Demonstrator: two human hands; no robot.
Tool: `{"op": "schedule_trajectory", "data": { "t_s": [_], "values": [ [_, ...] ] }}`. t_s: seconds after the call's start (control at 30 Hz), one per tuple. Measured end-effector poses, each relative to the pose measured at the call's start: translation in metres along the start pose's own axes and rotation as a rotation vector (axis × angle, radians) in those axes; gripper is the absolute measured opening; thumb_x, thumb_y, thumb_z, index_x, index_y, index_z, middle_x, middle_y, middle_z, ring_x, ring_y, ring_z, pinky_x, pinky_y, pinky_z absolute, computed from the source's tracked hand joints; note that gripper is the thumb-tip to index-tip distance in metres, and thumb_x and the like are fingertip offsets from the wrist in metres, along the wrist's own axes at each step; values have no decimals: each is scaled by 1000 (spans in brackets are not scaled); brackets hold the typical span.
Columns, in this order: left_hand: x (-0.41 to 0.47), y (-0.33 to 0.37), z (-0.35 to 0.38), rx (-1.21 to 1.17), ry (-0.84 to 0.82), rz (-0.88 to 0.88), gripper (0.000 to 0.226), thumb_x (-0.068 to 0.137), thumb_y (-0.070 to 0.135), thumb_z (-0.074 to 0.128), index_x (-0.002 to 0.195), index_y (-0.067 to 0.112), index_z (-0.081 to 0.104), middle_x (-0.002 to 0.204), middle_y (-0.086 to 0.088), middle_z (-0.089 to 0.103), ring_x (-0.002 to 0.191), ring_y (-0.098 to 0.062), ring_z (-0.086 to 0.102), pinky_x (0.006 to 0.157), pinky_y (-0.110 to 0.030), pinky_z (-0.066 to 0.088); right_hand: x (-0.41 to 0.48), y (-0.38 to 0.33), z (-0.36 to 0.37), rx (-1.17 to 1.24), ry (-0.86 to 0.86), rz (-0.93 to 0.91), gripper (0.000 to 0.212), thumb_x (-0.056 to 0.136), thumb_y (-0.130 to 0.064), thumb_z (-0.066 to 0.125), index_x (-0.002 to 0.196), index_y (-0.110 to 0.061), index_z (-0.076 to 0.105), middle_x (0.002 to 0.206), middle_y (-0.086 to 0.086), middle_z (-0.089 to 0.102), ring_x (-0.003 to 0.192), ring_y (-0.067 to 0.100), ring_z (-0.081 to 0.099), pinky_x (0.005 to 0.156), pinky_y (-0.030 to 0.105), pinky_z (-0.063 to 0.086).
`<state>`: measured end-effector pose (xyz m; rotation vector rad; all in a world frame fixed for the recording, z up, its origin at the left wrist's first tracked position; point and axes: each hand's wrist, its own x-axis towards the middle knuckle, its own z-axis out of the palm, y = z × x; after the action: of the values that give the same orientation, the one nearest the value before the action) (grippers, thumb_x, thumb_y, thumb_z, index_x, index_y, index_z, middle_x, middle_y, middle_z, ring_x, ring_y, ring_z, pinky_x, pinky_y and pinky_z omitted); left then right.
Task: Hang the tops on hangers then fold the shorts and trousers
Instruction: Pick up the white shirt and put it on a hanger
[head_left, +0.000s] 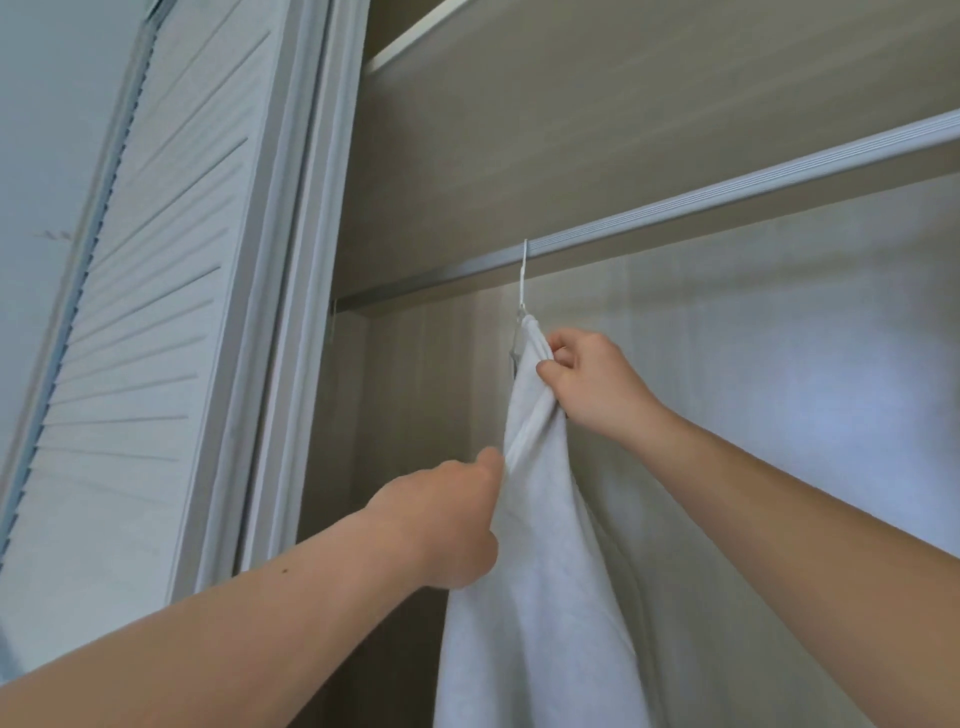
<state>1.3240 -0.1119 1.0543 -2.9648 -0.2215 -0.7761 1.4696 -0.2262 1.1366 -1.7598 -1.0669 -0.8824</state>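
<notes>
A white top hangs edge-on from a white hanger whose hook sits over the metal wardrobe rail. My right hand pinches the cloth near the top's shoulder, just under the hook. My left hand grips the left side of the top lower down, with its thumb against the fabric. Most of the hanger's body is hidden by the cloth.
A white louvred wardrobe door stands open on the left. The beige back panel of the wardrobe fills the right side. A shelf edge runs above the rail.
</notes>
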Motion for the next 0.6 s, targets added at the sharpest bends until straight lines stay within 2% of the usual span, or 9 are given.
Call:
{"op": "schedule_trajectory", "data": {
  "t_s": [0.1, 0.2, 0.33, 0.4, 0.5, 0.6],
  "values": [
    [8, -18, 4, 35, -21, -57, 23, 92, 14, 47, 106, 21, 30, 90, -1, 52, 76, -23, 55, 56, -32, 38, 16, 3, 33, 24, -26, -1, 12, 92, -7, 52, 84, -9, 60, 65, 5, 54, 62, 22, 47, 59, 32, 38],
    [19, -35, 6, 89, -41, -120, 26, 95, 15, 48, 117, 19, 34, 89, 1, 51, 74, -18, 54, 56, -29, 39, 36, 3, 68, 58, -54, -3, 15, 93, -6, 51, 92, -1, 65, 74, 14, 62, 71, 29, 56, 64, 35, 45],
    [38, -55, 5, 191, -65, -217, 36, 96, 10, 49, 131, 12, 39, 88, 1, 50, 71, -16, 52, 60, -30, 43, 65, 9, 119, 161, -121, 50, 23, 96, -4, 49, 109, 6, 65, 99, 28, 69, 94, 42, 65, 81, 48, 55],
    [50, -62, 6, 269, -86, -274, 39, 97, 8, 49, 135, 8, 40, 97, -3, 54, 81, -21, 57, 68, -33, 46, 78, 11, 146, 199, -145, 71, 23, 97, -4, 49, 109, 4, 67, 103, 25, 70, 97, 41, 66, 84, 47, 55],
    [70, -74, 10, 392, -175, -369, 39, 99, 9, 53, 137, 6, 46, 113, -8, 58, 100, -26, 60, 77, -34, 46, 93, 11, 187, 228, -159, 78, 23, 97, -8, 52, 110, -5, 71, 109, 18, 71, 103, 36, 66, 86, 37, 54],
    [84, -85, 11, 488, -269, -463, 36, 98, 11, 56, 134, 7, 50, 99, -6, 51, 92, -23, 53, 79, -35, 42, 104, 7, 221, 281, -188, 116, 29, 99, -13, 52, 122, -8, 68, 118, 16, 69, 109, 35, 64, 89, 36, 53]
  ]
}}
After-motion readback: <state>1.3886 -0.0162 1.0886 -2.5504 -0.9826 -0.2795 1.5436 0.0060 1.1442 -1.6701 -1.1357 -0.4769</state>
